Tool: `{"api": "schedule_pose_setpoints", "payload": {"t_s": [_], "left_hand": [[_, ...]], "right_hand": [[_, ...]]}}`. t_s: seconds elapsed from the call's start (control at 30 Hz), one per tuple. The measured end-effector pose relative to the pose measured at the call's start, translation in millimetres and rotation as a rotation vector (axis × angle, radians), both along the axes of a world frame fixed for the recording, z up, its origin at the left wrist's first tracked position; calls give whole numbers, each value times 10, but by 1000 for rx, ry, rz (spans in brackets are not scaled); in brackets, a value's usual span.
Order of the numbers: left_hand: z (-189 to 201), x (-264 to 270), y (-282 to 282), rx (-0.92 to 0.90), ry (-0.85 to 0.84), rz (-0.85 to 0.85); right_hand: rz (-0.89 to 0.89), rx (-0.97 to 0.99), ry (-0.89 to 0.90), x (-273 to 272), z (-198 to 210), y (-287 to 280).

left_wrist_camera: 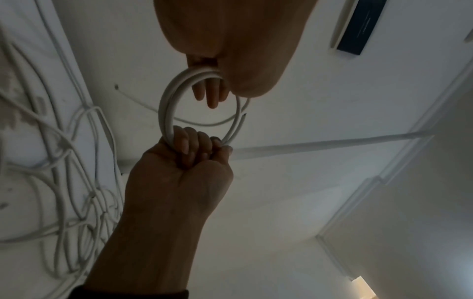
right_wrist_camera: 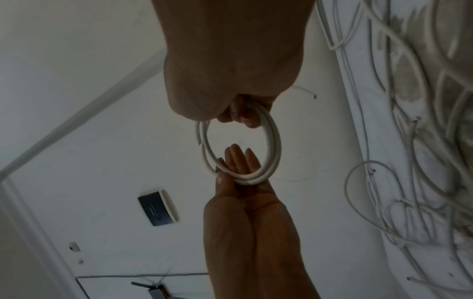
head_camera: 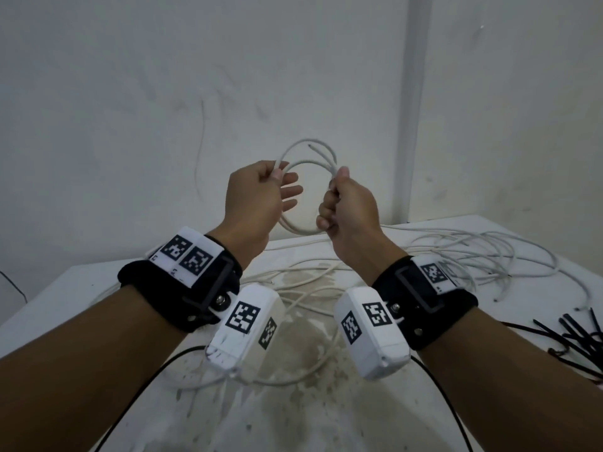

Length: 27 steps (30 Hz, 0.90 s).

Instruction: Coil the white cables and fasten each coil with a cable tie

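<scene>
Clenched around one side of the white cable coil, the right hand holds it above the table; the left hand pinches the opposite side between thumb and forefinger, other fingers straight. Below lie loose white cables, with black cable ties at right.

The coil and the loose cables are white, the cable ties black, the wrist straps black — their white blocks bearing black-and-white square codes (chequered) — on a white, brown-stained table.
</scene>
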<state>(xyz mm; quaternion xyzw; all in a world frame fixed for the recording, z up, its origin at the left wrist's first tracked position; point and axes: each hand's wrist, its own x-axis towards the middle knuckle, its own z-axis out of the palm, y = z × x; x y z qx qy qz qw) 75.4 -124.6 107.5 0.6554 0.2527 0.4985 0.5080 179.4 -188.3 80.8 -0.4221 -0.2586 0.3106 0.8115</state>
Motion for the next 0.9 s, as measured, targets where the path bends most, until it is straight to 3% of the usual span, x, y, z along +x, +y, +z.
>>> {"api": "schedule_pose_setpoints", "payload": {"t_s": [0.23,0.43,0.6,0.77,0.9], "left_hand": [[-40,-278,337,102,162,30],[117,-574,565,72,254,-225],[150,-664,681,309,412,-195],[151,-627,603,381,347,-156],[113,-547,643,284,242,-86]], "right_hand": [[103,-64,-84,-186,-6,165],[166,-95,-165,-308,34,292],[188,-124,-276,-432,44,386],[224,-106,-351,-463,75,378],[251,-108,-414,-456,96,350]]}}
